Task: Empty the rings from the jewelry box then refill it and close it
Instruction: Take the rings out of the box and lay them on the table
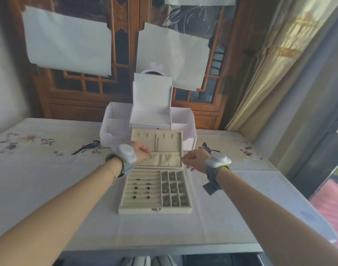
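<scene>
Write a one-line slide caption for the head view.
Both hands at the raised lid of an open beige fabric jewelry box.

jewelry box (140, 208): beige, lid upright | rings (142, 188): in slots

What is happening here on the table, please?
A person is working at a beige jewelry box that lies open on the table. Both hands are at its raised lid: the left hand at the lid's left edge, the right hand at its right edge. Rings sit in the padded rows, and the small compartments hold more pieces. A white organizer stands behind.
</scene>
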Demonstrator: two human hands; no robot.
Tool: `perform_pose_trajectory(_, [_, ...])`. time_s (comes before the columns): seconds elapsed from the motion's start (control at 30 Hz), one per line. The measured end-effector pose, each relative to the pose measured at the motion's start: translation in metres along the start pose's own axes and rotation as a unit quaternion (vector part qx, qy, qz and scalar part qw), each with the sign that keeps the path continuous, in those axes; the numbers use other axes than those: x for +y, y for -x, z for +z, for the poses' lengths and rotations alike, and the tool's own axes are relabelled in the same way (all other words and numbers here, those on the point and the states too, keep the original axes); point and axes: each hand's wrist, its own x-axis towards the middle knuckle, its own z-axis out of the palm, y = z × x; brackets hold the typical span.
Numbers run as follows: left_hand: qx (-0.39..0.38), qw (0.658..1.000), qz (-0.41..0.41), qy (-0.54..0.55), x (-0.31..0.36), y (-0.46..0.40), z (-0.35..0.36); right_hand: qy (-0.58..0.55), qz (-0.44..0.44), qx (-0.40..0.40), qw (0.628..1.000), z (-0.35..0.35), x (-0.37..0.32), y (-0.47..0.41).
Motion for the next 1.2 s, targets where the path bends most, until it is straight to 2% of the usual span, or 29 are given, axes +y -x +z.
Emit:
perform_pose_trajectory(0.17, [-0.077, 0.997, 0.018, -0.003, 0.006, 0.031, 0.023, 0.061, -0.006, -0.053, 0.997, 0.006, 0.000, 0.034])
perform_pose_trajectory(0.3, [-0.111, 0.992, 0.045, -0.032, 0.007, 0.052, 0.043, 0.174, -0.006, -0.118, 0.978, 0.012, 0.003, 0.051])
perform_pose_trajectory(0.57, [-0.149, 0.983, 0.076, -0.079, 0.014, 0.066, 0.068, 0.300, -0.013, -0.162, 0.940, 0.019, 0.008, 0.059])
perform_pose_trajectory(0.7, [-0.176, 0.969, 0.086, -0.149, 0.021, 0.067, 0.080, 0.368, -0.009, -0.162, 0.916, 0.027, 0.006, 0.056])
perform_pose_trajectory(0.83, [-0.170, 0.965, 0.082, -0.180, 0.024, 0.066, 0.092, 0.404, 0.003, -0.168, 0.899, 0.037, 0.005, 0.051])
perform_pose_trajectory(0.97, [-0.159, 0.971, 0.075, -0.164, 0.029, 0.066, 0.094, 0.419, 0.008, -0.166, 0.893, 0.041, 0.003, 0.047])
perform_pose_trajectory(1.2, [-0.154, 0.975, 0.065, -0.147, 0.024, 0.062, 0.090, 0.483, 0.003, -0.189, 0.855, 0.044, -0.007, 0.041])
